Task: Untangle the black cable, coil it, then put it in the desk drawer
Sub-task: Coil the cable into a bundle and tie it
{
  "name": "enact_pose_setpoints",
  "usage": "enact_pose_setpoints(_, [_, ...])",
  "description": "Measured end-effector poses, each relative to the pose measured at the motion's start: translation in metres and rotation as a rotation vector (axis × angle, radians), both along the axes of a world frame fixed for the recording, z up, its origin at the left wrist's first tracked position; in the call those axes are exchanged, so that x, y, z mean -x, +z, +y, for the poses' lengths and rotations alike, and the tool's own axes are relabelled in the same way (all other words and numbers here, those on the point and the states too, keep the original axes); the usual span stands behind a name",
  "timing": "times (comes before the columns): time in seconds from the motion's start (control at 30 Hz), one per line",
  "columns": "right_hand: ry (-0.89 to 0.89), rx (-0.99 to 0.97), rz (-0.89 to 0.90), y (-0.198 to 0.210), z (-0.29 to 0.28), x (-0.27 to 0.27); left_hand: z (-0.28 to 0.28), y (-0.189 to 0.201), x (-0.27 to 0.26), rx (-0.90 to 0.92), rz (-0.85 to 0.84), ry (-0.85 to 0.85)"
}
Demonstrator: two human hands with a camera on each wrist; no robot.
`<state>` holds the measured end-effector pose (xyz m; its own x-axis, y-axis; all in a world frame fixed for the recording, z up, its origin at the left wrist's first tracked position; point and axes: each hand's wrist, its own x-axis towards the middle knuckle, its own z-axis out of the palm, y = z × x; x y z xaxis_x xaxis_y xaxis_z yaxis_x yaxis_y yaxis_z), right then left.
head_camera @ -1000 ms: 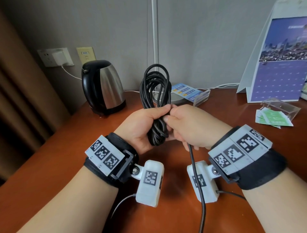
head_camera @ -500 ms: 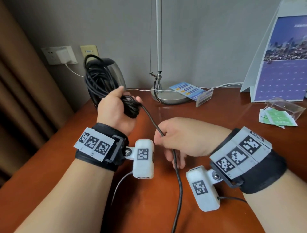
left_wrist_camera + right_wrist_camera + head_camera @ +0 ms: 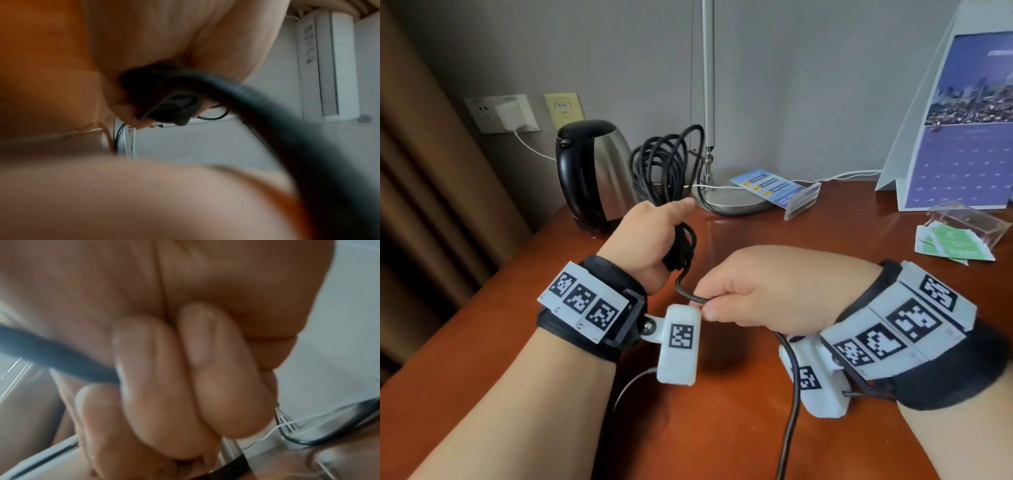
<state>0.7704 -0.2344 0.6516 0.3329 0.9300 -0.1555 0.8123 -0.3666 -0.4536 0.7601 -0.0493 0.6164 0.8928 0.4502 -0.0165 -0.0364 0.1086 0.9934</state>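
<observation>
The black cable (image 3: 659,168) is gathered into several loops that stand up above my left hand (image 3: 654,236), which grips the bundle in a fist over the desk's middle. The bundle's lower end (image 3: 681,253) sticks out below that fist. A free strand runs down from there to my right hand (image 3: 750,287), which pinches it between thumb and fingers just right of the left wrist. The strand then hangs down past the right wrist (image 3: 791,394) and out of the frame's bottom. In the right wrist view curled fingers (image 3: 154,386) close on the cable (image 3: 51,353). No drawer is in view.
A black and steel kettle (image 3: 592,174) stands at the back left. A lamp base (image 3: 729,202) and a card holder (image 3: 777,190) sit behind the hands. A calendar (image 3: 962,137) and a clear box with green packets (image 3: 959,236) are at the right. The brown wooden desk (image 3: 722,445) reaches the left edge.
My left hand swung the coil left towards the kettle, then back towards the middle. My right hand slid down the free strand and now pinches it close under the left hand.
</observation>
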Motion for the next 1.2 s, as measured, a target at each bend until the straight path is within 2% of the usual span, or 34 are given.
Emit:
enact_pose_setpoints(0.17, [-0.057, -0.171, -0.022, 0.005, -0.005, -0.008, -0.007, -0.004, 0.004, -0.109, 0.049, -0.167])
enact_pose_setpoints(0.27, [-0.117, -0.269, -0.037, 0.008, -0.010, -0.013, -0.012, -0.003, 0.008, -0.182, 0.013, -0.274])
enact_pose_setpoints(0.4, [-0.220, -0.358, -0.124, 0.008, -0.016, -0.018, -0.021, -0.001, 0.013, -0.425, 0.103, -0.427])
enact_pose_setpoints(0.5, [-0.314, -0.394, -0.197, 0.006, -0.019, -0.026, -0.021, -0.002, 0.012, -0.393, 0.192, -0.443])
enact_pose_setpoints(0.63, [-0.412, -0.393, -0.292, 0.001, -0.022, -0.035, -0.017, -0.002, 0.010, -0.404, 0.222, -0.438])
enact_pose_setpoints(0.87, [-0.457, -0.347, -0.316, 0.004, -0.022, -0.033, -0.028, 0.008, 0.022, -0.436, 0.240, -0.686])
enact_pose_setpoints(0.93, [-0.449, -0.340, -0.300, 0.004, -0.021, -0.032, -0.028, 0.006, 0.020, -0.470, 0.257, -0.660])
enact_pose_setpoints(1.2, [-0.452, -0.332, -0.216, 0.009, -0.033, -0.036, -0.019, -0.002, 0.014, -0.348, 0.235, -0.315])
